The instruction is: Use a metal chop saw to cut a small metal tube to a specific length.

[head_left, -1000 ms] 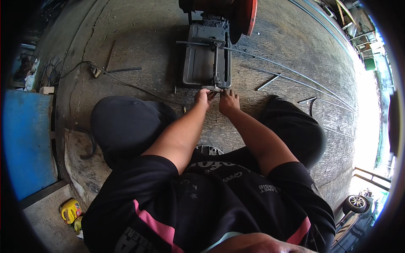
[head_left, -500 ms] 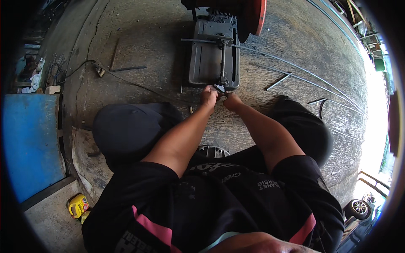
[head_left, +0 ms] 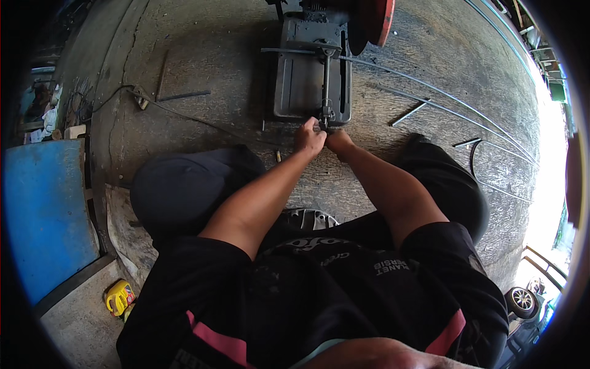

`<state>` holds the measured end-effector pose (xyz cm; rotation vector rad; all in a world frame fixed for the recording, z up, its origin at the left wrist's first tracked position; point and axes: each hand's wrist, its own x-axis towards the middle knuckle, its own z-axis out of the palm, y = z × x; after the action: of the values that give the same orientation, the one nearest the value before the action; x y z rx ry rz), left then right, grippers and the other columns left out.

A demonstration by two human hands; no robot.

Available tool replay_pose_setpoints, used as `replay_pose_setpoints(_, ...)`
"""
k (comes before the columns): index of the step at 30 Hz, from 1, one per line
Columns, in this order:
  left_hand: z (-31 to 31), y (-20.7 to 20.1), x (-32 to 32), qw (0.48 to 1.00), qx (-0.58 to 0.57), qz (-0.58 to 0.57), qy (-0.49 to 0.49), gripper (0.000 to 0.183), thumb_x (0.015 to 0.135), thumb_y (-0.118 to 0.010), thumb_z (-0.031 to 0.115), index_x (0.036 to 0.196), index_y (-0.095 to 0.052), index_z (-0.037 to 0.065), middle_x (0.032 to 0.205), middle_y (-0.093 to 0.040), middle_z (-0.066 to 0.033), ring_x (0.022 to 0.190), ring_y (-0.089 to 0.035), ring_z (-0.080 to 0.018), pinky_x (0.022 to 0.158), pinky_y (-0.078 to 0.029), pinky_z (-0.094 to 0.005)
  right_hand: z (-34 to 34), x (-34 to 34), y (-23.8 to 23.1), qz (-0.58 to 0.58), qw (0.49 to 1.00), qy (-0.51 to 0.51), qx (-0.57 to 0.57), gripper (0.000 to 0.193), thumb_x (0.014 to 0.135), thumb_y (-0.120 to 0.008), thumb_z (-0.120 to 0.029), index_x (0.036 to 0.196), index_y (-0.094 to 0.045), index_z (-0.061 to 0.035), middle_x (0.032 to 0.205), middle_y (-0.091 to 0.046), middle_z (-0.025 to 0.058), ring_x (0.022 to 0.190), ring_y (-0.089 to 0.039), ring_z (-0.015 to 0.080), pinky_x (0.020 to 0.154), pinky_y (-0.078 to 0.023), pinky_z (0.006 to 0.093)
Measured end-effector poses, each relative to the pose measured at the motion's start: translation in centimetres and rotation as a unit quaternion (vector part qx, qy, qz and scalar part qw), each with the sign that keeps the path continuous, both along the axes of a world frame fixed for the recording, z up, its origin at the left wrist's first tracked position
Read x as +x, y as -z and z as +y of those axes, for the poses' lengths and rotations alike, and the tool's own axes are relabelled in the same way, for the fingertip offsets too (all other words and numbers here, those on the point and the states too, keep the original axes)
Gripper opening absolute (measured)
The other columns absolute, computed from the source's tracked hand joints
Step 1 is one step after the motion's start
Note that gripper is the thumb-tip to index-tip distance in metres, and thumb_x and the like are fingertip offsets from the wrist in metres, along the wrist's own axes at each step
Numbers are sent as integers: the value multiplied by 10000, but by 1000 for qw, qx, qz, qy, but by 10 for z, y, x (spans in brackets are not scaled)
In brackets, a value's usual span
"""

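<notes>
In front of me stands a cut-off saw with a dark metal base [head_left: 301,89] and a red guard [head_left: 385,21] over its disc. A thin metal rod [head_left: 393,71] lies across the base, held at the saw's vise, and runs far off to the right. The vise screw [head_left: 327,80] points toward me. My left hand [head_left: 311,138] is closed around the handle at the screw's near end. Close against it, my right hand [head_left: 340,144] is closed at the same handle, with its fingertips partly hidden. The handle itself is mostly covered by my fingers.
Short cut pieces, such as a metal tube [head_left: 409,114], lie to the right beside more long rods. A cable [head_left: 190,118] crosses the floor on the left, near a dark bar [head_left: 184,95]. A blue panel [head_left: 46,212] and yellow container [head_left: 120,297] are at far left.
My hands have shifted and turned at the vise handle. The left hand now covers more of it. The view has moved slightly; the rod remains across the saw base.
</notes>
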<state>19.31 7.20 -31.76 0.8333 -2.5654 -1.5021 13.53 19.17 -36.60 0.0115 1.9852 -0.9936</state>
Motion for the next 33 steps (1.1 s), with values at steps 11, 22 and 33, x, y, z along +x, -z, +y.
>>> replay_pose_setpoints(11, -2, -1, -5, 997, -29, 5, 78, 213, 707, -614, 156, 867, -610, 17, 786, -684, -161, 765, -670, -341, 694, -519, -408, 0, 2, 10, 91, 980, -132, -116, 264, 906, -640, -194, 1148, -655, -88, 967, -680, 17, 881, -629, 104, 732, -499, 320)
replay_pose_setpoints(22, -34, 35, -26, 994, 76, 39, 62, 162, 772, -602, 176, 781, -698, 46, 753, -695, -160, 689, -691, -274, 625, -522, -372, 24, -29, 46, -6, 971, -209, 112, 141, 888, -597, -124, 1010, -667, -117, 864, -671, 2, 731, -666, 171, 573, -527, 340)
replay_pose_setpoints(33, -103, -84, -160, 900, 118, 324, -265, 127, 870, -590, 87, 984, -623, 42, 943, -680, -89, 875, -662, -196, 801, -518, -320, 35, -197, -172, 388, 788, 436, -196, 282, 885, -616, -221, 979, -671, 40, 888, -705, 157, 781, -654, 263, 743, -496, 364)
